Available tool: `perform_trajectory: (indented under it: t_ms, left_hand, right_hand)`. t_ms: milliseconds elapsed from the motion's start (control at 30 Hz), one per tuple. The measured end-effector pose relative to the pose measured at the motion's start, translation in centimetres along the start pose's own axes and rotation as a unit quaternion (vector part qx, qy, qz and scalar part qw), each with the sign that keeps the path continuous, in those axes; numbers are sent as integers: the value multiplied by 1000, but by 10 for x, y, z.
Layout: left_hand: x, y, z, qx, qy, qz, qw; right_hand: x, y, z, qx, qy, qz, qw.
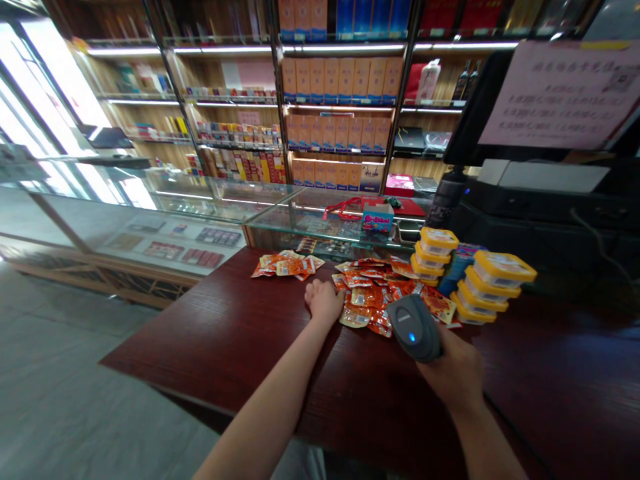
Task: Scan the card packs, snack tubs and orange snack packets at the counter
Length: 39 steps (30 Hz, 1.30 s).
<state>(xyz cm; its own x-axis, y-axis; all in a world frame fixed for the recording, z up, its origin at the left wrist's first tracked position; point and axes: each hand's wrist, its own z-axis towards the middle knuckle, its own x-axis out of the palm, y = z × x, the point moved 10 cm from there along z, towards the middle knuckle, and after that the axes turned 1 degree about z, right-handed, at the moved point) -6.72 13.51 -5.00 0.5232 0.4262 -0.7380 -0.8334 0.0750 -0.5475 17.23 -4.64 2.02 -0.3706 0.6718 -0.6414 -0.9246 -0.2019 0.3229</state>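
My right hand is wrapped round the grip of a dark grey barcode scanner with a lit blue light. The scanner's head is over the near edge of a loose heap of orange snack packets. My left hand rests low on the counter at the left side of that heap, fingers curled in. Its palm side is hidden, so I cannot see what it holds, if anything. Beyond it to the left lies a smaller pile of similar orange packets.
Stacked yellow-lidded tubs and another tub stack stand right of the heap on the dark wooden counter. Behind are a glass display case, a small blue-pink box and a monitor with a paper sign.
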Motion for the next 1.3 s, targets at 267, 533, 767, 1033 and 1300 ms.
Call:
perform_trajectory:
  t_ms: [267, 533, 767, 1033, 1300]
  left_hand:
    - [-8, 17, 11, -73, 0, -125, 990]
    - [-28, 32, 14, -97, -61, -384, 916]
    - [-4, 3, 7, -37, 27, -516, 855]
    - [-11, -9, 2, 21, 32, -469, 882]
    - [-18, -5, 1, 42, 0, -452, 891]
  right_hand:
    - [3, 1, -1, -23, 2, 0, 1000]
    - [8, -3, -1, -8, 21, -17, 1000]
    - [15, -13, 1, 57, 40, 17, 997]
    - [15, 9, 16, 128, 107, 248, 954]
    - [9, 40, 17, 94, 113, 268, 952]
